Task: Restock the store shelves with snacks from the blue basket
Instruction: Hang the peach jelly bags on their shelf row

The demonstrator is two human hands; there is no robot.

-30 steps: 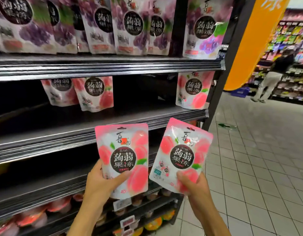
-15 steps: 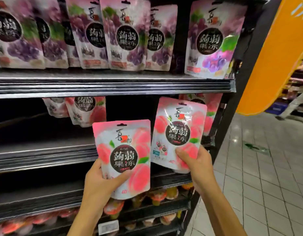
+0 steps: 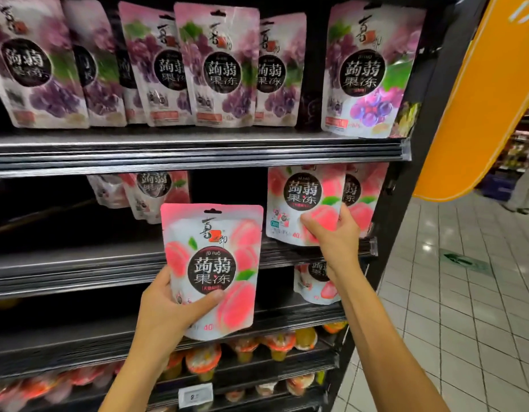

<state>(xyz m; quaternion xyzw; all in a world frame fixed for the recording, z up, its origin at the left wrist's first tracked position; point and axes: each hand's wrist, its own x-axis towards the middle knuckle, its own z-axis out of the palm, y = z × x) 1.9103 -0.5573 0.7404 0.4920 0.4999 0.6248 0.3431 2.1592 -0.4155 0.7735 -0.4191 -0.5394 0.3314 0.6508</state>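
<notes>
Fig.: restocking, peach row. R. hand (image 3: 331,230) curls thumb & fingers round the lower part of a peach pouch (image 3: 298,197), upright at the front lip of the mid shelf (image 3: 79,263); base contact can't be told. It sits just in front of a like pouch (image 3: 362,197), label out, flavour matched, prob. so the facing reads full. L. hand (image 3: 165,310) grips a second peach pouch (image 3: 212,263) low down, thumb across the front, held clear of the shelf, likely next for the gap to the left. Grape pouches (image 3: 218,66) fill the shelf above.
</notes>
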